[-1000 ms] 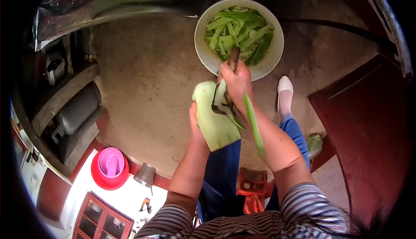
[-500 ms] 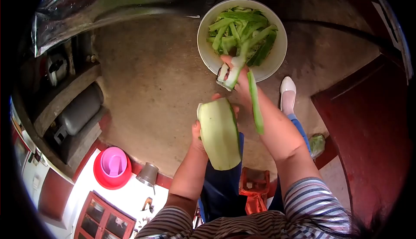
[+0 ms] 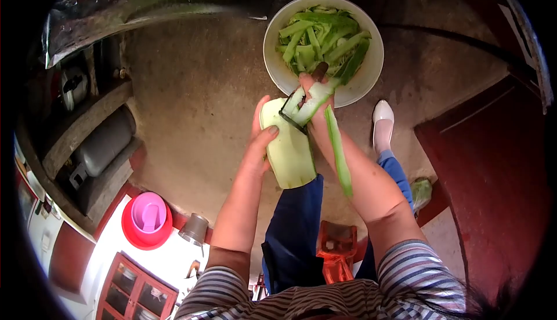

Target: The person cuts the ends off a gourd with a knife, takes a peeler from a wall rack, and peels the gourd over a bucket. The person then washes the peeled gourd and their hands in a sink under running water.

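A thick, pale green gourd (image 3: 288, 156), mostly peeled, is gripped from its left side by my left hand (image 3: 258, 140), the thumb lying across its top. My right hand (image 3: 318, 95) is wrapped round a peeler (image 3: 294, 110), whose frame touches the upper right of the gourd. Over the peeler and fingers hangs a broad strip of peel (image 3: 314, 104). Another long green strip (image 3: 339, 152) clings to my right forearm. Just beyond my right hand stands a white bucket (image 3: 271, 68) holding a heap of green peels (image 3: 325, 36).
Brown floor (image 3: 191, 105) surrounds the bucket. To the left, a grey gas cylinder (image 3: 107, 140) lies on a ledge. Pink and red basins (image 3: 149, 218) sit at lower left. A dark red door-like panel (image 3: 476, 175) stands right, near a white shoe (image 3: 383, 113).
My left hand has brought the gourd up and away from me. My right hand has turned, and the peeler, earlier apart from the gourd, now touches it.
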### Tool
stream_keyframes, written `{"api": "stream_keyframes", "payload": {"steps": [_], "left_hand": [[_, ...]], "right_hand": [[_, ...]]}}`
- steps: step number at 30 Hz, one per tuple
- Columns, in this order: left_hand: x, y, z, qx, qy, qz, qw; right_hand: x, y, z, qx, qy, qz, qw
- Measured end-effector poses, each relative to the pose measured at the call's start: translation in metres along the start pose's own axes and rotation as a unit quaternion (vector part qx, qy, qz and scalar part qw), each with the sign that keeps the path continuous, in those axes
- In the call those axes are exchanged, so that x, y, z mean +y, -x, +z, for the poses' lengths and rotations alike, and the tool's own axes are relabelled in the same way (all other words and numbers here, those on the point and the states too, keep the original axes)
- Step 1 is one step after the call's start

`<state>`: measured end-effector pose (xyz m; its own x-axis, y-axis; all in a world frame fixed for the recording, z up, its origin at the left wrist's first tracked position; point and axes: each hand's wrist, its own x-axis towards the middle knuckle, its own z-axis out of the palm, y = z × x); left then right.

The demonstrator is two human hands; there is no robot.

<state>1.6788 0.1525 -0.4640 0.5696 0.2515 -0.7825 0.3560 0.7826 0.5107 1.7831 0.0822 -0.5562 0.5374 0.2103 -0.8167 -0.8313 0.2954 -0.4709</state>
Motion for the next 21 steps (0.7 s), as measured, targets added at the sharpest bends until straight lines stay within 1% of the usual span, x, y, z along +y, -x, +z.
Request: {"api": "stream_keyframes", "payload": {"steps": [1, 2, 3, 4, 6, 7, 8, 9, 10, 11, 12, 13, 14, 15, 16, 17, 19, 20, 21], "left_hand": [[0.004, -0.001, 0.004, 0.0, 0.0, 0.003, 1.0], [0.007, -0.002, 0.007, -0.001, -0.036, 0.013, 0.999], [0.006, -0.001, 0.009, -0.002, -0.073, 0.02, 0.997], [0.004, 0.0, 0.01, -0.001, -0.074, 0.018, 0.997], [-0.001, -0.001, 0.01, 0.035, -0.029, 0.011, 0.999], [-0.005, -0.002, 0.004, 0.036, -0.028, 0.011, 0.999], [-0.012, -0.003, -0.008, 0.034, 0.026, -0.011, 0.999], [-0.018, -0.004, -0.018, 0.031, 0.08, -0.034, 0.996], [-0.023, -0.003, -0.029, 0.034, 0.082, -0.035, 0.995], [-0.026, 0.0, -0.038, 0.042, 0.127, -0.072, 0.988], [-0.027, 0.002, -0.044, 0.05, 0.17, -0.108, 0.978], [-0.027, 0.005, -0.044, 0.052, 0.167, -0.109, 0.979], [-0.026, 0.005, -0.042, 0.061, 0.195, -0.103, 0.973], [-0.025, 0.003, -0.039, 0.069, 0.226, -0.094, 0.967], [-0.026, 0.002, -0.035, 0.07, 0.228, -0.09, 0.967], [-0.023, 0.001, -0.027, 0.085, 0.233, -0.08, 0.965], [-0.02, -0.001, -0.024, 0.1, 0.237, -0.07, 0.964], [-0.021, -0.006, -0.025, 0.098, 0.244, -0.057, 0.963], [-0.022, -0.01, -0.026, 0.094, 0.253, -0.043, 0.962]], "right_hand": [[0.001, -0.003, 0.002, 0.017, 0.025, -0.012, 0.999], [-0.002, -0.002, 0.006, 0.034, 0.05, -0.022, 0.998], [-0.005, 0.0, 0.009, 0.034, 0.05, -0.021, 0.998], [-0.008, 0.001, 0.012, 0.03, 0.05, -0.025, 0.998], [-0.014, 0.001, 0.019, 0.026, 0.05, -0.03, 0.998], [-0.017, 0.0, 0.023, 0.0, 0.031, -0.032, 0.999], [-0.018, -0.004, 0.025, -0.025, 0.012, -0.034, 0.999], [-0.021, -0.019, 0.02, -0.005, 0.063, -0.026, 0.998], [-0.023, -0.034, 0.015, 0.014, 0.112, -0.017, 0.993], [-0.035, -0.046, 0.014, 0.009, 0.258, -0.055, 0.965], [-0.046, -0.059, 0.013, 0.016, 0.396, -0.093, 0.913], [-0.045, -0.08, -0.004, 0.018, 0.711, -0.168, 0.682], [-0.052, -0.083, -0.009, 0.021, 0.709, -0.167, 0.685], [-0.059, -0.087, -0.012, 0.032, 0.728, -0.169, 0.664], [-0.062, -0.09, -0.012, 0.038, 0.747, -0.172, 0.64], [-0.063, -0.087, -0.014, 0.036, 0.748, -0.171, 0.64], [-0.065, -0.079, -0.018, 0.12, 0.616, -0.323, 0.708], [-0.07, -0.072, -0.015, 0.118, 0.615, -0.326, 0.708], [-0.077, -0.06, -0.013, 0.054, 0.464, -0.231, 0.854]]}}
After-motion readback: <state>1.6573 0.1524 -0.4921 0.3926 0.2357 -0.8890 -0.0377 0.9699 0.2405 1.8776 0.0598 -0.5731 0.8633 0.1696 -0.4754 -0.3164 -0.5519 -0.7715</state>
